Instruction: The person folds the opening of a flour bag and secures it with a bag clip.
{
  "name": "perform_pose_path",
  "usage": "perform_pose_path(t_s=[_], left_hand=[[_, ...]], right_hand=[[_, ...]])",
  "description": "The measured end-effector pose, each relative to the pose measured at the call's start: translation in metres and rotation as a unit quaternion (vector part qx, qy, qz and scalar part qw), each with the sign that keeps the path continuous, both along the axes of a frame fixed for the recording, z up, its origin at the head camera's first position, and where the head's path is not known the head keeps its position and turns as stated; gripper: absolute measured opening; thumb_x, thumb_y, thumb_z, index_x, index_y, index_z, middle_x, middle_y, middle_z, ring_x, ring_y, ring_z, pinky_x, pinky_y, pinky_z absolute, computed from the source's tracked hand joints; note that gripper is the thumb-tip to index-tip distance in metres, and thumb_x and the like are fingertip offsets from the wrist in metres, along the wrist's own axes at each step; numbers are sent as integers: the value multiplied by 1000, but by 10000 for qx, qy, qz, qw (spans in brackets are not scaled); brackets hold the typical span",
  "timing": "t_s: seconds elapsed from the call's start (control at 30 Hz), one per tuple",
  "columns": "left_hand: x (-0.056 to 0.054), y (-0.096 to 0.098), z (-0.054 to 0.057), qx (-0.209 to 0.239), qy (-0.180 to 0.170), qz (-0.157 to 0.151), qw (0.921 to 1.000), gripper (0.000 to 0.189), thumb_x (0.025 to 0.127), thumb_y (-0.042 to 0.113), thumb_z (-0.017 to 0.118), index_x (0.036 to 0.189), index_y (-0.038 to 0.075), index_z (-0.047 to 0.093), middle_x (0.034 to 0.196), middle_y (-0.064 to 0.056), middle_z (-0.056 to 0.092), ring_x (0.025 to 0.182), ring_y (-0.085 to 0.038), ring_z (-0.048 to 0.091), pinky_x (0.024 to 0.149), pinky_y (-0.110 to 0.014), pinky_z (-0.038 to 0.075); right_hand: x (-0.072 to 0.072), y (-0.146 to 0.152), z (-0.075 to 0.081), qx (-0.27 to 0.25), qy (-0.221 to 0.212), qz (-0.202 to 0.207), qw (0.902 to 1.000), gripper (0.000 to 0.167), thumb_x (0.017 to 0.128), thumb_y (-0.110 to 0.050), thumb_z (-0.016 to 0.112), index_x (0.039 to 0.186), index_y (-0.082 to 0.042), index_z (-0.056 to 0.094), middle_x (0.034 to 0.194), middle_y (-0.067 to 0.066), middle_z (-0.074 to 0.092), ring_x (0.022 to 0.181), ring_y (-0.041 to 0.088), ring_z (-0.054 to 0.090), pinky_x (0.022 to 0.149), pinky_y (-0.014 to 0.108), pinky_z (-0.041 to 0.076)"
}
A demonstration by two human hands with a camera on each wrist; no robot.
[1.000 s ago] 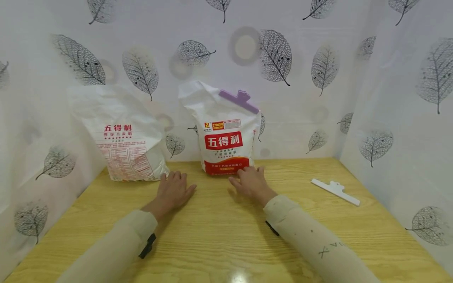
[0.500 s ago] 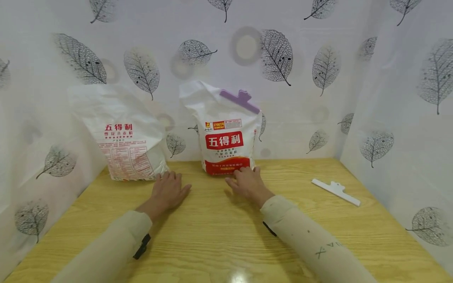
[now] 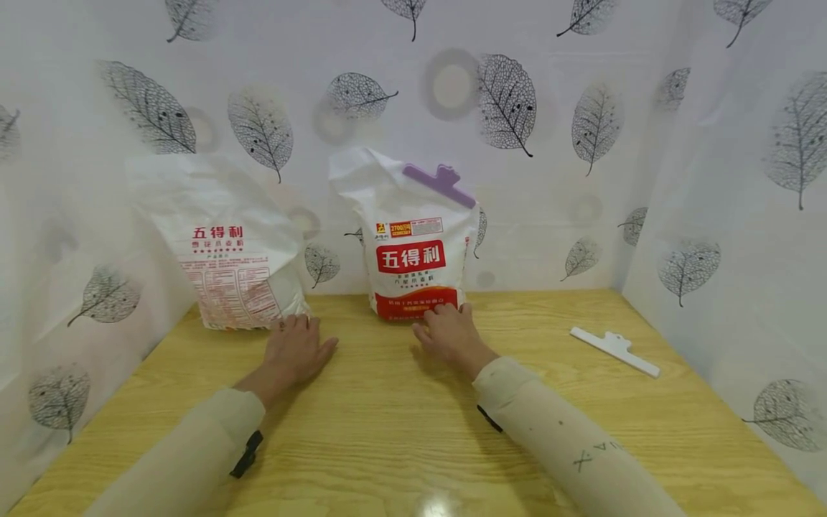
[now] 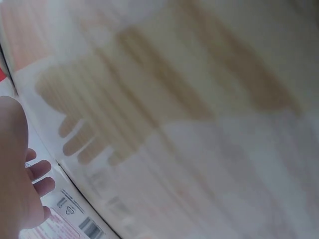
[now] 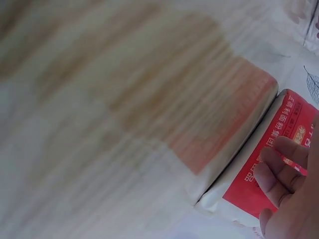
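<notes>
Bag [image 3: 413, 255] standing at our 12 o'clock | we're resting right hand [image 3: 452, 335] at its base, relaxed, gripping nothing | left hand [image 3: 293, 353] likewise at other bag [image 3: 226, 248], 11 o'clock

Screened-in indoor spot, home or workplace unclear, leaf-print sheeting [image 3: 413, 122] beyond and beside left grip [image 3: 293, 352] and right grip [image 3: 451, 334], wood-grain table [image 3: 388, 424] beneath

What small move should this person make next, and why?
Probably move the right hand to the white clip: it lies loose on the table, and the left-hand bag shows no clip at its top, while the other bag wears a purple clip.
</notes>
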State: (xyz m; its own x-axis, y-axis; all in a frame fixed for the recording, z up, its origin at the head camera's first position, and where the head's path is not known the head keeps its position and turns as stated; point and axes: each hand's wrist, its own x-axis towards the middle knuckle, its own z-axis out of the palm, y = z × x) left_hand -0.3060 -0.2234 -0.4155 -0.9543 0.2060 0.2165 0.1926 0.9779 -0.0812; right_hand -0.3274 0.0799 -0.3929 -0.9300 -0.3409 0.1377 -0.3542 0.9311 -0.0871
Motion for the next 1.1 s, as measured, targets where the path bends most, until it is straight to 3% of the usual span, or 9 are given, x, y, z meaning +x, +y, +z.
perform_pose_path(t_s=[0.17, 0.4, 0.53, 0.67, 0.87, 1.1], left_hand=[[2, -9, 2, -7, 14, 29, 10000, 70, 102, 55, 41, 136, -5, 50, 128, -30, 55, 123, -48, 48, 102, -67, 31], [4, -23, 0, -25, 55, 119, 9999, 71, 102, 54, 42, 132, -9, 50, 127, -31, 55, 125, -52, 45, 109, -72, 19], [6, -33, 0, -3, 59, 154, 9999, 69, 101, 54, 44, 131, -9, 50, 128, -31, 54, 126, -51, 44, 108, -69, 21], [9, -43, 0, 107, 73, 178, 9998, 67, 101, 53, 45, 130, -7, 50, 129, -32, 53, 126, -51, 43, 104, -69, 24], [12, -57, 0, 240, 60, 254, 9994, 67, 101, 53, 44, 133, -5, 48, 132, -33, 50, 128, -52, 41, 110, -72, 15], [18, -72, 2, 290, -13, 359, 9989, 72, 102, 52, 43, 140, -9, 42, 138, -36, 45, 130, -54, 38, 103, -70, 26]], right_hand=[[0, -4, 1, -13, 120, 110, 9999, 23, 99, -29, 47, 104, -15, 64, 115, 6, 66, 104, 24, 54, 94, 49, 33], [0, -6, 2, -60, 25, 182, 9998, 20, 97, -28, 57, 110, -24, 70, 115, 1, 69, 110, 23, 56, 96, 51, 33], [0, -5, 2, -108, 92, 329, 9994, 19, 93, -22, 63, 108, -26, 74, 112, -3, 70, 112, 22, 57, 98, 53, 34], [-2, -5, 1, -210, 131, 518, 9984, 22, 93, -19, 61, 105, -27, 76, 111, -7, 70, 112, 20, 57, 97, 50, 34], [-2, -6, 1, -331, 37, 590, 9977, 21, 95, -21, 59, 102, -28, 78, 107, -9, 69, 108, 18, 55, 95, 47, 32], [-1, -11, 2, -602, -25, 539, 9967, 24, 98, -29, 53, 105, -22, 75, 107, -3, 69, 106, 19, 54, 93, 47, 32]])
